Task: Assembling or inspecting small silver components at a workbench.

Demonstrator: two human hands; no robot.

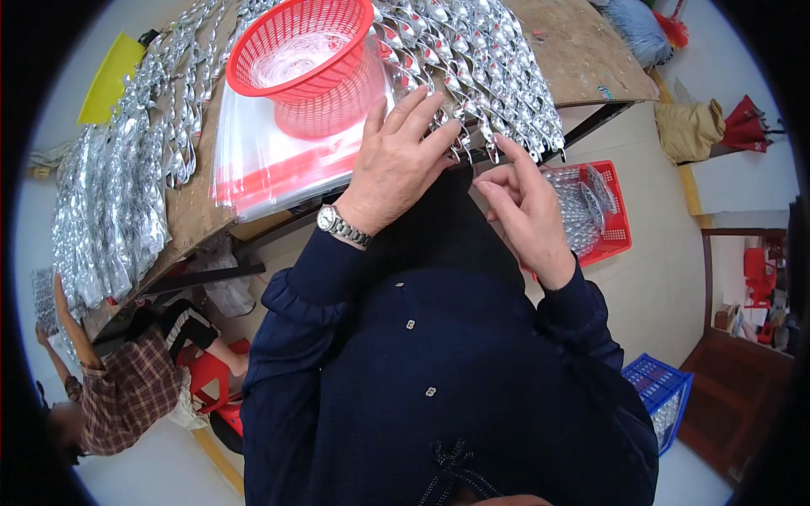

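Plainly, both hands work at the near edge of the wooden table (582,51), where rows of shiny silver metal lures (498,76) lie overlapping, their hooked ends hanging toward the person. The left hand (396,164) lies flat, fingers spread and released, pressing on the lowest lures just below the red plastic basket (308,59); it grasps nothing. The right hand (527,211) has its forefinger raised to touch the tip of one lure at the table's edge, its other fingers curled loosely; whether it pinches anything I cannot tell. So the lures lie under the left palm's fingertips and just above the right forefinger, touching both.

What could go wrong: the pieces overlap and sit right at the edge, so a pull on one may drag its neighbours off onto the floor, or toward the red crate (603,215) below. Small hooks may also snag a fingertip or sleeve. A stack of clear bags with red strips (270,164) lies beside the left hand, under the basket
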